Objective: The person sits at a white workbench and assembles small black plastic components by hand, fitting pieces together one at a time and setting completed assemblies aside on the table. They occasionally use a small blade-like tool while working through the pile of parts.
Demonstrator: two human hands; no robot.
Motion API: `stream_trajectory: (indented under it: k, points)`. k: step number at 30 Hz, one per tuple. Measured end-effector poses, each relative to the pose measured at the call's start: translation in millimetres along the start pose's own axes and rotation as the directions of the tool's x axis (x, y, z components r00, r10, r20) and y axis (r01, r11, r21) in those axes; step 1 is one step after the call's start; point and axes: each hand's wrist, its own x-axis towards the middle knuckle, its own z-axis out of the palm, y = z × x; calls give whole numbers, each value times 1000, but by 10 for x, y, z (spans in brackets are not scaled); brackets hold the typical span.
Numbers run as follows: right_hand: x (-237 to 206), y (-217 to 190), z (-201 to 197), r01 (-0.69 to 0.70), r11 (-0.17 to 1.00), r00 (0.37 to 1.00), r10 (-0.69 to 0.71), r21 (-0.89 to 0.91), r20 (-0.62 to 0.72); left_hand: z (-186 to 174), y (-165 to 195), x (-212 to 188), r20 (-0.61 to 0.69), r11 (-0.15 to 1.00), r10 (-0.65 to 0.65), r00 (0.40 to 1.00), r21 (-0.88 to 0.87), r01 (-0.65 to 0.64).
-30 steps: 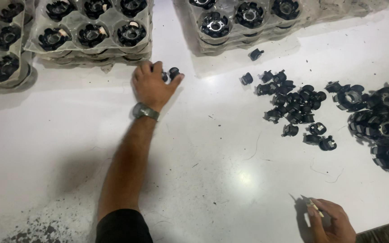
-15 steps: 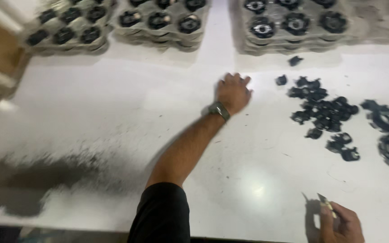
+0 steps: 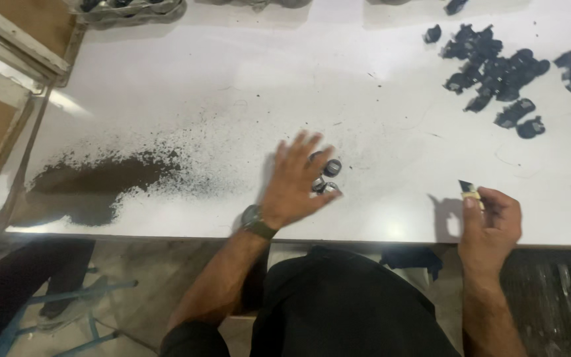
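Black ring parts (image 3: 328,175) under my left hand (image 3: 295,182), fingers spread wide on the white table (image 3: 232,86); right hand (image 3: 494,218) grip pinches a small blade (image 3: 468,190).

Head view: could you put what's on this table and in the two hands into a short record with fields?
Left hand: spread flat over a few small black round parts
Right hand: pinching a small blade tool, tip up
Table: white, with a dark powder patch at left
Far right: heap of black parts
Top left: tray edge
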Motion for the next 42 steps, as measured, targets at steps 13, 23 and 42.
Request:
stream_trajectory:
  k: [13, 23, 42]
  points:
    - [-113, -358, 281, 171, 982, 960, -149, -76, 237, 87, 685, -241, 39, 919, -360, 932, -160, 361]
    - [-253, -724, 417, 562, 814, 740, -413, -148, 531, 29, 863, -302, 107, 922, -207, 972, -312, 231]
    - [-340, -825, 631, 488, 850, 762, -306, -196, 571, -47, 871, -382, 6, 972, 103, 995, -214, -99]
